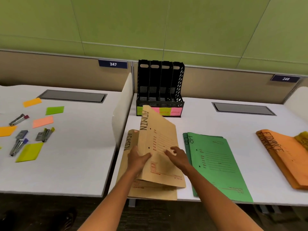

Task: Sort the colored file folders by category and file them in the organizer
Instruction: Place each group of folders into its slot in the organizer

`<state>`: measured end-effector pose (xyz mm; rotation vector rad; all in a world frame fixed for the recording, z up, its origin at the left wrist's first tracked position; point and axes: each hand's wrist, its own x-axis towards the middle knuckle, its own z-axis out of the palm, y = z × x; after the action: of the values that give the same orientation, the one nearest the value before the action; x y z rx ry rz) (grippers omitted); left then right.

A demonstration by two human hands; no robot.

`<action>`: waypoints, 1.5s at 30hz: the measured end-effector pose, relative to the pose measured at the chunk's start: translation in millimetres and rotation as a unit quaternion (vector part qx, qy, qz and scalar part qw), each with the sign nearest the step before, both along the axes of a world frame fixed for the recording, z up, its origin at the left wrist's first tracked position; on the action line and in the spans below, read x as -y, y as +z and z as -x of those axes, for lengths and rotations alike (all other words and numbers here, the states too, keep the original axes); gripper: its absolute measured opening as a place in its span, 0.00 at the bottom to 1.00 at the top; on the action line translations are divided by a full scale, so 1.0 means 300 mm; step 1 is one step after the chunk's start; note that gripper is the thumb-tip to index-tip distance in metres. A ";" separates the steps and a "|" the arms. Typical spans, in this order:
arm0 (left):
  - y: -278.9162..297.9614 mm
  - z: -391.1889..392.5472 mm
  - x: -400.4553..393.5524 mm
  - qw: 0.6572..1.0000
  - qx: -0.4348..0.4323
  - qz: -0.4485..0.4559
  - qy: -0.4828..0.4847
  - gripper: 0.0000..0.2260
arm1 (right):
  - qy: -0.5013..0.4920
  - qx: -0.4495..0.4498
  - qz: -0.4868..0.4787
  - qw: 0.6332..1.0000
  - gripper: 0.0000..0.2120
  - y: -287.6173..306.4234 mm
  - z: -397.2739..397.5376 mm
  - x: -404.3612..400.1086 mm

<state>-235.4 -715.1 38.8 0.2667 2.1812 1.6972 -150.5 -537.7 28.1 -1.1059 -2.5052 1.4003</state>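
A tan folder marked ADMIN (158, 140) is tilted up off a second tan ADMIN folder (131, 180) lying on the desk. My left hand (138, 159) grips the lifted folder's left edge, thumb on its front. My right hand (177, 156) rests on its front face with fingers spread. Green folders marked HR (216, 164) lie flat to the right. Orange folders marked FINANCE (286, 157) lie at the far right, with a yellow folder (302, 139) partly on them. The black four-slot organizer (160, 87) stands empty at the back, coloured labels along its base.
A white divider panel (122, 110) separates this desk from the left desk, where staplers (18, 120) and coloured sticky notes (55, 110) lie scattered. Grey cable hatches (243, 108) sit in both desktops. The desk's front edge is just below the folders.
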 end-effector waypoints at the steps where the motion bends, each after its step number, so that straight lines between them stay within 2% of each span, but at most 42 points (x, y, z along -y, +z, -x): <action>1: 0.017 -0.004 -0.019 1.000 -0.028 0.003 -0.001 0.21 | -0.007 -0.021 -0.003 1.000 0.30 0.030 0.016 -0.002; 8: 0.142 -0.036 -0.140 0.973 -0.230 0.020 -0.016 0.17 | -0.028 -0.195 -0.061 0.978 0.39 0.328 0.112 0.019; 13: 0.192 -0.064 -0.210 0.936 -0.352 0.010 -0.009 0.10 | -0.070 -0.262 -0.055 0.961 0.44 0.517 0.120 0.035; 15: 0.205 -0.066 -0.236 0.919 -0.395 -0.004 -0.004 0.09 | -0.087 -0.291 -0.045 0.952 0.40 0.564 0.112 0.036; 19: 0.215 -0.052 -0.295 0.884 -0.466 -0.018 -0.019 0.13 | -0.120 -0.328 -0.050 0.936 0.21 0.608 0.105 0.010; 25: 0.202 0.011 -0.408 0.881 -0.470 -0.038 -0.027 0.13 | -0.123 -0.341 -0.108 0.926 0.28 0.618 0.115 -0.073; 31: 0.242 0.099 -0.563 0.864 -0.500 -0.038 -0.041 0.14 | -0.130 -0.391 -0.094 0.906 0.19 0.650 0.168 -0.215; 36: 0.305 0.184 -0.750 0.855 -0.515 -0.048 -0.044 0.13 | -0.122 -0.415 -0.117 0.894 0.16 0.708 0.229 -0.389; 39: 0.334 0.237 -0.850 0.848 -0.527 -0.041 -0.041 0.18 | -0.116 -0.421 -0.134 0.890 0.15 0.733 0.273 -0.484; 42: 0.346 0.306 -0.934 0.861 -0.506 -0.031 -0.043 0.24 | -0.106 -0.419 -0.139 0.891 0.16 0.746 0.340 -0.576; 45: 0.347 0.391 -1.001 0.896 -0.436 -0.027 -0.078 0.32 | -0.098 -0.413 -0.144 0.894 0.16 0.749 0.414 -0.652</action>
<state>-352.5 -414.7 143.0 1.4118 2.5661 1.7308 -274.6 -342.2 252.8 -0.5119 -1.8298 1.0689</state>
